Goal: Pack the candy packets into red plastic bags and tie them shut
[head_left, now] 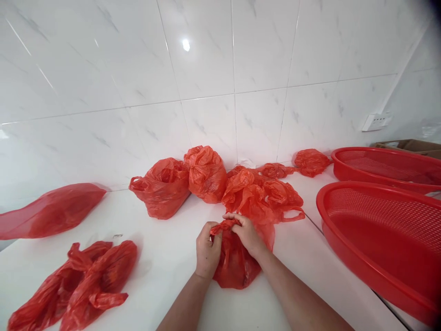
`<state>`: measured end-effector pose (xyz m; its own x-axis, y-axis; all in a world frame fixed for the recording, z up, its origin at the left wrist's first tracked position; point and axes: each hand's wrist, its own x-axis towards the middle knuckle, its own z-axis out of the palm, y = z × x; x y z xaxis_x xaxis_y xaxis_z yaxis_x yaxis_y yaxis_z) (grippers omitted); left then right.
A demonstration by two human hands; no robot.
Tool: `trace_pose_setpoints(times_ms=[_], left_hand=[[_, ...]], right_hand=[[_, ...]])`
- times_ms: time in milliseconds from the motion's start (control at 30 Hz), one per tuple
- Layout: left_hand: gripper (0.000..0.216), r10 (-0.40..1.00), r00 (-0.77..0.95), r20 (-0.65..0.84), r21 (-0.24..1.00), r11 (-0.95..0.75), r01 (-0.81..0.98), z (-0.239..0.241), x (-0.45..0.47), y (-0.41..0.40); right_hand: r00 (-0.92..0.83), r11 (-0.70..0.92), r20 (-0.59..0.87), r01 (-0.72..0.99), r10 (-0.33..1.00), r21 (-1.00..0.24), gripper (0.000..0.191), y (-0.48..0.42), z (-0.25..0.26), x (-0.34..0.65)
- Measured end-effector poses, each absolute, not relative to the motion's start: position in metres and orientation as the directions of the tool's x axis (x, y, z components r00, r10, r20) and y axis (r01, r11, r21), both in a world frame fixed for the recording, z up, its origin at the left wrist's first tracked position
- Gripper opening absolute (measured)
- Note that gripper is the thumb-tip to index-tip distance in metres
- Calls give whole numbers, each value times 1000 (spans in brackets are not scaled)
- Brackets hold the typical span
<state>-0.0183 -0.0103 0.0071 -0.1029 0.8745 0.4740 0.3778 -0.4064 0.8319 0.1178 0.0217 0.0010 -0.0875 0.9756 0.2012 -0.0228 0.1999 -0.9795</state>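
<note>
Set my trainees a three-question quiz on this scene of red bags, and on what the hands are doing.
1. True or false: the left hand and the right hand both grip the twisted top of one red bag.
2. On which side of that bag does the near red basket lie? A) the person's left; B) the person's right; C) between the bag and the wall.
3. Fill the gap: the wall is covered in white ____.
Key: 1 true; 2 B; 3 tiles.
</note>
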Motion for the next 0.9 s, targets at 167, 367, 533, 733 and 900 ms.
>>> trace_pose_setpoints(times_ms=[167, 367, 533, 733, 900], left_hand=[[16, 832, -151, 534, 809, -451, 378, 10, -31, -4], [21, 795, -203, 571, 790, -465, 400, 9, -39, 1], [20, 806, -201, 557, 801, -458, 386, 8, -41, 1], [18, 838, -201, 508, 831, -414, 372, 9, -40, -1], [21, 874, -140, 466, 858, -407, 314, 10, -36, -2]], right_hand=[[-21, 197, 200, -100, 980, -975, 36, 23, 4, 125], [105, 448, 505, 336, 856, -829, 26, 32, -2, 127], [93, 470, 542, 393, 835, -791, 27, 31, -3, 127], [102, 469, 538, 372, 837, -801, 27, 29, -4, 126], [102, 470, 527, 333, 844, -817, 26, 23, 2, 126]])
